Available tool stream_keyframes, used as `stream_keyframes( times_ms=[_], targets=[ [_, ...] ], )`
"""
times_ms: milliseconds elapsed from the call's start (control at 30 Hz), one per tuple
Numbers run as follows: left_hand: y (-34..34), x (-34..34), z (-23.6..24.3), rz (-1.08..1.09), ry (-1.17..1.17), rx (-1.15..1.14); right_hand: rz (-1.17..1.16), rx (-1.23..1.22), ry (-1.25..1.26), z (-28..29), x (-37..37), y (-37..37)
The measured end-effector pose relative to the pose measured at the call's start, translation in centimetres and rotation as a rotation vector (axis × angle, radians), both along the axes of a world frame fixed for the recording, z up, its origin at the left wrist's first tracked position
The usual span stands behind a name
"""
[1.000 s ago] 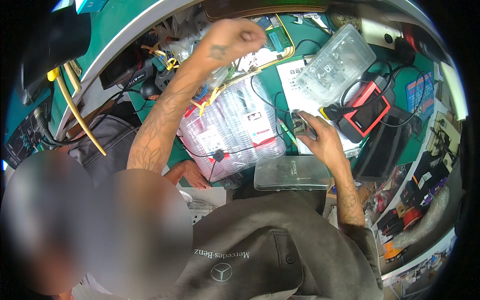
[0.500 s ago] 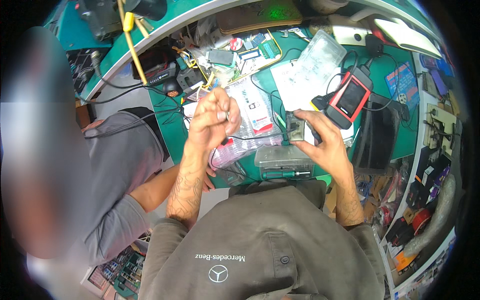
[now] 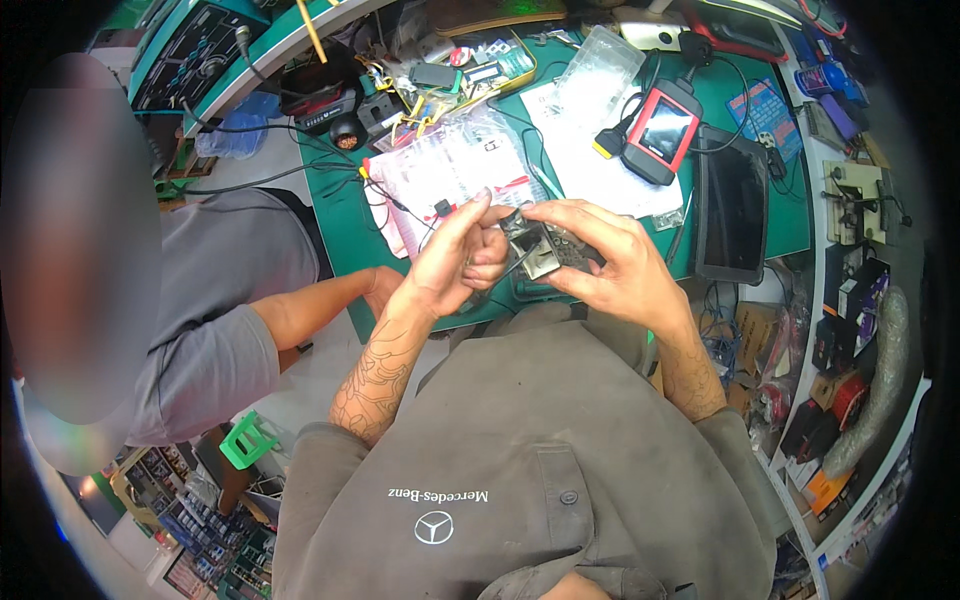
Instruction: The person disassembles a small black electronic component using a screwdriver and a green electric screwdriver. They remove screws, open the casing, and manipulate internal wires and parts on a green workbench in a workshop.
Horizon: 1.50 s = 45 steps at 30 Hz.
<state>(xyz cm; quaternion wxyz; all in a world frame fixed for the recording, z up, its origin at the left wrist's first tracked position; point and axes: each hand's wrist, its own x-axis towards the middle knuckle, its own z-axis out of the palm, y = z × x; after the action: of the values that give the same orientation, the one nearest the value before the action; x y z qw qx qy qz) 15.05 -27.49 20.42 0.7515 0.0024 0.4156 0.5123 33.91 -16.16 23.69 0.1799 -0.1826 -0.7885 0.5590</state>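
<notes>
- Housing (image 3: 538, 255), small, dark & metallic, w/ an open recess; held up over front edge of counter (image 3: 790, 228), approx. centre of view, btwn both hands.
- R hand (image 3: 562, 247): gripping housing, fingers along its top, thumb at lower R corner.
- L hand (image 3: 468, 248): just beside housing, on its L; fingers curled in, thumb raised. Can't tell if it pinches anything small or touches the housing.
- Behind L hand: clear plastic-wrapped packs (image 3: 450, 165) w/ red & white labels; thin black cable (image 3: 400, 207) runs over them.
- Beyond R hand: white paper (image 3: 635, 198) flat on counter, clear plastic box (image 3: 605, 68) at its far end.
- Red-&-black handheld device (image 3: 664, 128), screen up, partly on the paper; yellow-&-black connector (image 3: 608, 143) on its L.
- R of that: dark tablet (image 3: 732, 210), face up, blue card (image 3: 768, 115) near its far end.
- Far side of counter: yellow-edged tray (image 3: 519, 65) w/ small electronic bits.
- L side: co-worker in grey sleeve (image 3: 215, 370), hand (image 3: 383, 288) at counter edge.
- Farther out: green stool (image 3: 248, 440) lower L; bubble-wrap roll (image 3: 872, 385) on R-hand shelving.
</notes>
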Motion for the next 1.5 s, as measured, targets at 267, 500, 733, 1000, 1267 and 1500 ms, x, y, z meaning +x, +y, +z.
stream_keyframes(
  times_ms=[267,500,733,1000,1267,1500],
  targets=[
    [-3.3,0.8,1.7,0.030,0.287,0.215,-0.025,0.000,0.030,1.9,-0.8,-2.5],
    [-5.4,2.3,2.9,0.103,0.370,0.407,-0.080,0.091,-0.012,3.7,-1.1,-4.7],
    [-6.3,2.2,3.1,0.379,0.349,0.376,-0.171,0.034,-0.117,4.0,0.0,-6.3],
    [-7.3,2.0,2.7,0.511,0.475,0.488,-0.093,0.325,-0.217,8.9,1.1,-9.5],
    [-6.6,3.2,2.8,0.669,0.605,0.546,-0.189,0.472,0.009,8.7,0.3,-10.5],
    [-6.3,3.4,3.2,0.736,0.462,0.547,-0.287,0.519,0.016,8.7,-0.3,-11.4]
  ],
)
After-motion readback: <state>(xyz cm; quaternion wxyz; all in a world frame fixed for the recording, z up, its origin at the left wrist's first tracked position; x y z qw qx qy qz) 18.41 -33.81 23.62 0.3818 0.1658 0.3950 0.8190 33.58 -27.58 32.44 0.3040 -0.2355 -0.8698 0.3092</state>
